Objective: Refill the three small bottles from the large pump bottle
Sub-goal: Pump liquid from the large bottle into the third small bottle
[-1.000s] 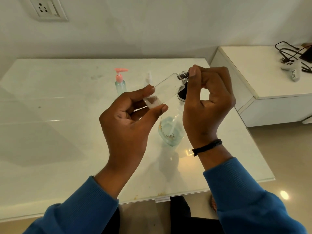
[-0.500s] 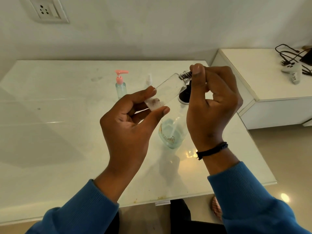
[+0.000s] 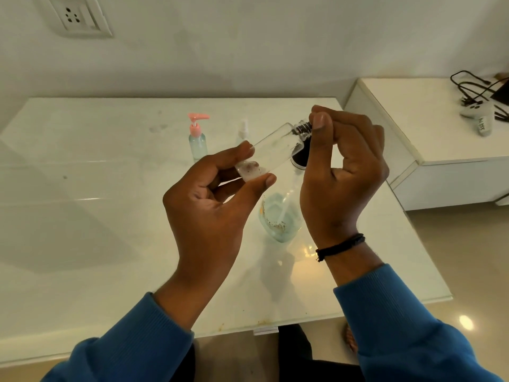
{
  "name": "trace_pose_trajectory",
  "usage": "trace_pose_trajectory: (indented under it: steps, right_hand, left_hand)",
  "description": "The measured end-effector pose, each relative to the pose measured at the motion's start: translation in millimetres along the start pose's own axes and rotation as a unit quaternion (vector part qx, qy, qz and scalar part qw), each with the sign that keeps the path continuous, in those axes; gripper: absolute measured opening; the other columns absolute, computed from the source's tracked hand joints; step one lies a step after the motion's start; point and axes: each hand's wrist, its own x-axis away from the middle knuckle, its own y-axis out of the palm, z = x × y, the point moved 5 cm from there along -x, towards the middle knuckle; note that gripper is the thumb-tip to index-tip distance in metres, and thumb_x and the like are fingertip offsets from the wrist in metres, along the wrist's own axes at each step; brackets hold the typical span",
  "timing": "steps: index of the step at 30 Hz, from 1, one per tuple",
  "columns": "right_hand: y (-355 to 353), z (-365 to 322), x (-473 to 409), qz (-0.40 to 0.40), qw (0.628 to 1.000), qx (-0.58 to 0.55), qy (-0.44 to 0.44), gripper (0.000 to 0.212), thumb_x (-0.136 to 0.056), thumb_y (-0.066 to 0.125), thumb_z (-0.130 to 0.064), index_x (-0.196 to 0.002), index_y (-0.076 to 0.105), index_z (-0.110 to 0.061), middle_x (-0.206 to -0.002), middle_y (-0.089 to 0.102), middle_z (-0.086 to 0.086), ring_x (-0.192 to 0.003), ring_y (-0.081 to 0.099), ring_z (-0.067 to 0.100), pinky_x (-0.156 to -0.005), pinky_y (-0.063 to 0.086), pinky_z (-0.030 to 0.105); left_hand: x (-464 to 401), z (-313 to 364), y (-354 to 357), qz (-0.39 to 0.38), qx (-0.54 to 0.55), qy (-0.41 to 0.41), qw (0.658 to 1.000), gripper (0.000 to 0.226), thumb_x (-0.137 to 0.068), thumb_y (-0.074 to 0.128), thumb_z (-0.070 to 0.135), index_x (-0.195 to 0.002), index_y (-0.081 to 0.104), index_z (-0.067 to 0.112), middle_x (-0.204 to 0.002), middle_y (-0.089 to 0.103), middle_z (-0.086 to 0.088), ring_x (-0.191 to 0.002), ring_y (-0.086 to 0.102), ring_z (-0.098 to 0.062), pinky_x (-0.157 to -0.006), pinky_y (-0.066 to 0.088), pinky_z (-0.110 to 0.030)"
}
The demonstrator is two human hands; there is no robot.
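Observation:
My left hand (image 3: 209,205) pinches the base of a small clear bottle (image 3: 271,151), which is tilted with its neck up to the right. A little whitish residue lies at its bottom. My right hand (image 3: 341,166) has its thumb and curled fingers pinched at the bottle's threaded neck; whatever is inside the fingers is hidden. Behind both hands stands the large pump bottle (image 3: 281,219), holding pale blue liquid low down, its black collar partly hidden. A small bottle with a pink pump (image 3: 197,139) and a small white spray bottle (image 3: 243,130) stand further back.
Everything stands on a white glossy table (image 3: 96,216) against the wall. A lower white cabinet (image 3: 413,128) at the right carries black cables and a white device. A wall socket sits at the upper left. My knees show below the table's front edge.
Both hands stay on the tilted small bottle with hardly any movement; the right thumb has shifted slightly along the neck.

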Motion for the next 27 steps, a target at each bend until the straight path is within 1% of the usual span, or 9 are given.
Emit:
trace_pose_trajectory:
  steps: [2, 5, 6, 10, 15, 19, 21, 24, 27]
  right_hand:
    - [1.4, 2.1, -3.4, -0.004, 1.0, -0.005, 0.001, 0.018, -0.098, 0.065, -0.009, -0.084, 0.076, -0.004, -0.088, 0.074, 0.002, -0.078, 0.065, 0.027, -0.071, 0.048, 0.046]
    - [0.3, 1.9, -9.4, -0.005, 1.0, -0.004, -0.006, 0.019, -0.098, 0.066, -0.009, -0.081, 0.076, -0.005, -0.084, 0.071, -0.001, -0.075, 0.063, 0.024, -0.07, 0.046, 0.041]
    - [0.0, 1.8, -8.3, -0.005, 1.0, -0.003, -0.003, 0.019, -0.098, 0.066, -0.009, -0.082, 0.076, -0.005, -0.084, 0.071, -0.002, -0.075, 0.063, 0.023, -0.07, 0.046, 0.041]
    - [-0.3, 3.8, 0.1, -0.001, 1.0, -0.013, 0.016, 0.019, -0.099, 0.063, -0.012, -0.089, 0.077, -0.004, -0.091, 0.074, 0.001, -0.081, 0.065, 0.023, -0.071, 0.049, 0.048]
    - [1.2, 0.8, -4.3, -0.003, 1.0, -0.013, 0.013, 0.018, -0.098, 0.065, -0.011, -0.087, 0.077, -0.003, -0.088, 0.074, 0.003, -0.077, 0.063, 0.022, -0.07, 0.048, 0.045]
    - [0.2, 4.2, 5.5, -0.005, 0.999, -0.031, 0.034, 0.017, -0.099, 0.063, -0.012, -0.093, 0.076, -0.004, -0.096, 0.074, 0.005, -0.084, 0.066, 0.025, -0.07, 0.053, 0.052]
    - [0.7, 4.7, 4.3, -0.006, 0.999, -0.032, 0.035, 0.016, -0.099, 0.063, -0.012, -0.093, 0.076, -0.005, -0.096, 0.073, 0.003, -0.084, 0.065, 0.022, -0.069, 0.053, 0.053]
    - [1.4, 1.5, -2.8, -0.008, 1.0, -0.019, 0.015, 0.017, -0.098, 0.064, -0.011, -0.089, 0.076, -0.004, -0.09, 0.072, -0.001, -0.079, 0.062, 0.018, -0.067, 0.049, 0.052]
    - [2.0, 2.4, 0.4, -0.004, 0.999, -0.028, 0.019, 0.014, -0.099, 0.064, -0.012, -0.092, 0.076, -0.009, -0.094, 0.07, -0.003, -0.079, 0.064, 0.023, -0.066, 0.051, 0.055]
  left_hand:
    - [0.3, -0.4, 0.3, -0.001, 0.0, -0.002, 1.0, 0.038, -0.078, 0.085, 0.005, -0.114, 0.072, 0.001, -0.107, 0.075, 0.004, -0.098, 0.074, -0.01, -0.084, 0.061, -0.024]
    - [0.9, 0.8, 1.0, -0.001, -0.002, 0.002, 1.0, 0.038, -0.079, 0.085, 0.006, -0.114, 0.072, 0.002, -0.109, 0.074, 0.003, -0.098, 0.074, -0.008, -0.084, 0.06, -0.022]
    - [1.0, 1.1, 1.1, 0.0, -0.005, 0.005, 1.0, 0.038, -0.079, 0.085, 0.006, -0.114, 0.072, 0.002, -0.11, 0.074, 0.003, -0.099, 0.074, -0.008, -0.084, 0.06, -0.022]
    - [1.0, 1.1, 1.1, 0.001, -0.013, 0.007, 1.0, 0.038, -0.079, 0.085, 0.007, -0.114, 0.072, 0.002, -0.109, 0.074, 0.004, -0.098, 0.074, -0.009, -0.083, 0.06, -0.022]
    - [0.8, -0.9, 1.2, -0.001, -0.006, 0.002, 1.0, 0.038, -0.079, 0.085, 0.007, -0.115, 0.072, 0.002, -0.109, 0.074, 0.005, -0.1, 0.073, -0.007, -0.084, 0.059, -0.021]
    - [0.5, -1.7, 1.6, 0.0, -0.008, 0.004, 1.0, 0.038, -0.078, 0.086, 0.006, -0.114, 0.072, 0.002, -0.109, 0.074, 0.005, -0.099, 0.074, -0.01, -0.084, 0.061, -0.025]
    - [1.3, -1.8, 1.6, 0.001, -0.009, 0.004, 1.0, 0.038, -0.078, 0.086, 0.006, -0.113, 0.073, 0.002, -0.109, 0.074, 0.005, -0.099, 0.074, -0.009, -0.084, 0.061, -0.026]
    - [1.2, -2.2, 1.5, -0.001, 0.002, 0.002, 1.0, 0.038, -0.079, 0.085, 0.006, -0.114, 0.072, 0.002, -0.109, 0.074, 0.004, -0.1, 0.074, -0.009, -0.084, 0.061, -0.026]
    - [0.3, -1.5, 1.8, -0.003, -0.01, 0.008, 1.0, 0.037, -0.08, 0.084, 0.007, -0.115, 0.072, 0.002, -0.111, 0.074, 0.003, -0.1, 0.073, -0.008, -0.084, 0.061, -0.025]
